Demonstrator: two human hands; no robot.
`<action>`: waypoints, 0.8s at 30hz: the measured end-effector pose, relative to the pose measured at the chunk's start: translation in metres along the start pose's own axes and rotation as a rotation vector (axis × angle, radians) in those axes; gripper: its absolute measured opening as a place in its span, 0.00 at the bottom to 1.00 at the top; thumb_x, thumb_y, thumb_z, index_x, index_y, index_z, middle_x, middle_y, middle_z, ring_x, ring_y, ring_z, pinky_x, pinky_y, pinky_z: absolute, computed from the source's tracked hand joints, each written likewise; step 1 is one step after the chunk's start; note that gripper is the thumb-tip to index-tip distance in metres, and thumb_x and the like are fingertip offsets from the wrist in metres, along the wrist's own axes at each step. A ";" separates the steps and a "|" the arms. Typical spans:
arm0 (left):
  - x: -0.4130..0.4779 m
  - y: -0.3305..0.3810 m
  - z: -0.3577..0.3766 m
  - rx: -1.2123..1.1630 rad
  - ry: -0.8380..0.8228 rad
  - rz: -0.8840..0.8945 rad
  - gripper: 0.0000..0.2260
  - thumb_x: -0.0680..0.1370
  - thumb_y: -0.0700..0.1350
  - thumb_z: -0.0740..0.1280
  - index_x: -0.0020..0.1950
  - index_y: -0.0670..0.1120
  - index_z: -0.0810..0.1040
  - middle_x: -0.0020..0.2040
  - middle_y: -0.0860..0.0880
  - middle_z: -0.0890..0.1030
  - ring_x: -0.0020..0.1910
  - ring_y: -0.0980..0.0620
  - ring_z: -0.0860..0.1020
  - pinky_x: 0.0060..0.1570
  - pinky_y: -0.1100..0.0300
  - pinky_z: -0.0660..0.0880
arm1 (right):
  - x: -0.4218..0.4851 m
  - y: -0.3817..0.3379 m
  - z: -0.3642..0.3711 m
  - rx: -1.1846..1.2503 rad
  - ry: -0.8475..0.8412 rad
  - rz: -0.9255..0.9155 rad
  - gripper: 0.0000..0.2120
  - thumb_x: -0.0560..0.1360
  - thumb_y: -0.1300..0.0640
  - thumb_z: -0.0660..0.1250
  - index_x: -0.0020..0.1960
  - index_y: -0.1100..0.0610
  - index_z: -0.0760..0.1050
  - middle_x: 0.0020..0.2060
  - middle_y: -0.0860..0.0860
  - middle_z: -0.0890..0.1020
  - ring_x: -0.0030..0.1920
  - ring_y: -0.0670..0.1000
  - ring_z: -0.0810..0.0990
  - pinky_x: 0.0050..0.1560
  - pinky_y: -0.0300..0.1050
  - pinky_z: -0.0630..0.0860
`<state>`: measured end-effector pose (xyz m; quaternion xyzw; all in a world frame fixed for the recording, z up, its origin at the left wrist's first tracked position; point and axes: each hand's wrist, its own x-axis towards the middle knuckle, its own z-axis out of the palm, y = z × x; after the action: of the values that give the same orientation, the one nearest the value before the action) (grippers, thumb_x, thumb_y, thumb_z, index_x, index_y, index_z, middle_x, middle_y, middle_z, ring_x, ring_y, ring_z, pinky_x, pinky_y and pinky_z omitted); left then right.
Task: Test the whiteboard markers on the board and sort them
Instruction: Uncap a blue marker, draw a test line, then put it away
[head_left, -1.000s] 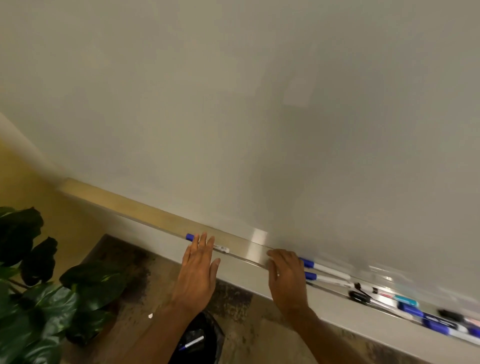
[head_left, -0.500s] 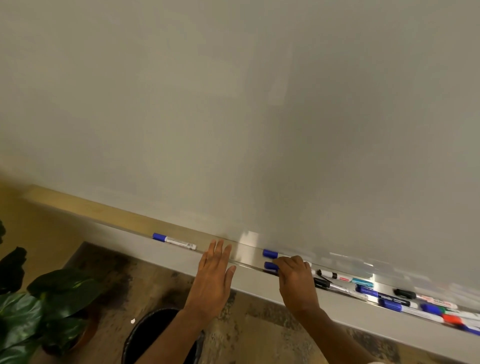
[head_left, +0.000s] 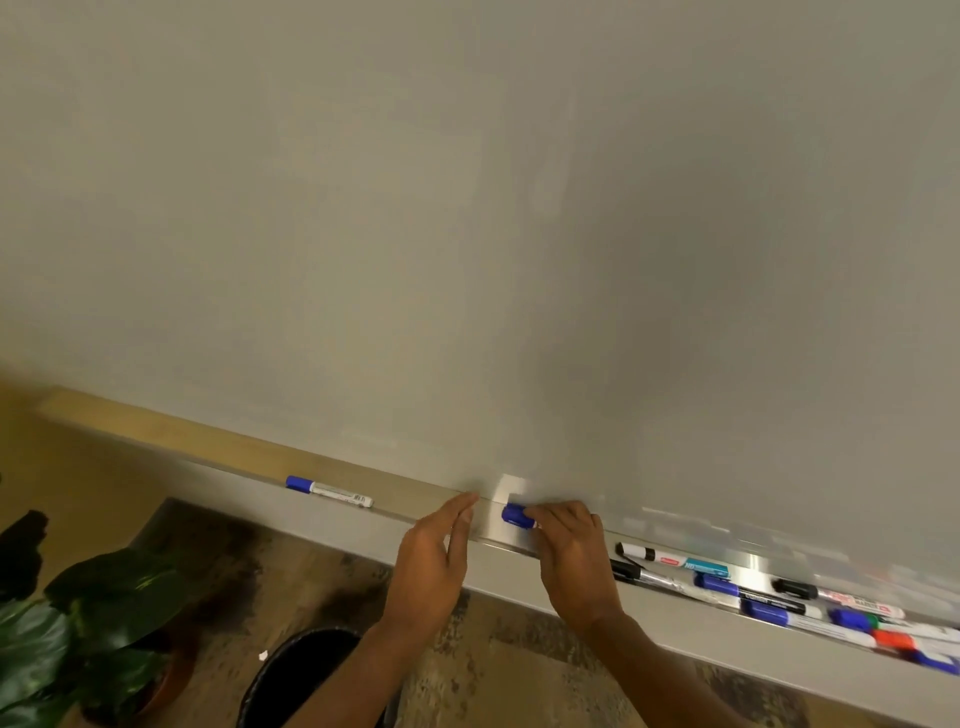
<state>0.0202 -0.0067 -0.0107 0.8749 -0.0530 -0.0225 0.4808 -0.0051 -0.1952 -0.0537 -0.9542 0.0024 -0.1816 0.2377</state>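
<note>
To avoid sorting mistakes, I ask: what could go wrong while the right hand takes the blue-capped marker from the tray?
1. The right hand grips the blue-capped marker near the front edge of the tray; if it slips, it may fall toward the black bin below.
2. The crowded marker pile lies close to that hand, so a tested marker could get mixed in with untested ones.

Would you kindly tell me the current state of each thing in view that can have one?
Left hand: open, fingers straight, tips at the tray edge.
Right hand: fingers curled round the held marker.
Held marker: capped, blue cap showing, at the tray.
Lone marker: capped, lying flat in the tray, untouched.
Marker pile: lying in the tray, visible caps on.
Whiteboard: no marks visible.
Bin: open-topped.
</note>
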 end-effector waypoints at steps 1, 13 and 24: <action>0.001 0.012 -0.001 -0.102 -0.014 -0.041 0.20 0.81 0.56 0.62 0.69 0.51 0.79 0.65 0.55 0.81 0.64 0.59 0.78 0.69 0.61 0.73 | 0.003 -0.006 -0.006 0.075 0.045 0.027 0.14 0.73 0.63 0.73 0.57 0.55 0.80 0.51 0.51 0.83 0.51 0.54 0.79 0.55 0.50 0.77; -0.008 0.193 -0.033 -0.744 -0.290 -0.081 0.13 0.84 0.47 0.63 0.65 0.47 0.82 0.61 0.48 0.84 0.63 0.48 0.81 0.66 0.55 0.76 | 0.042 -0.090 -0.195 1.038 -0.010 0.418 0.11 0.78 0.60 0.67 0.58 0.49 0.80 0.50 0.46 0.85 0.51 0.49 0.83 0.50 0.44 0.81; -0.059 0.344 -0.032 -0.924 -0.495 0.039 0.22 0.83 0.50 0.61 0.66 0.33 0.75 0.62 0.39 0.83 0.28 0.50 0.76 0.30 0.55 0.77 | 0.024 -0.107 -0.372 1.303 -0.124 0.389 0.19 0.74 0.45 0.66 0.38 0.60 0.82 0.31 0.57 0.79 0.30 0.50 0.74 0.30 0.40 0.69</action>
<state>-0.0598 -0.1559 0.2965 0.5389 -0.1659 -0.2407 0.7900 -0.1209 -0.2711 0.3081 -0.6074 0.0503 -0.0450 0.7916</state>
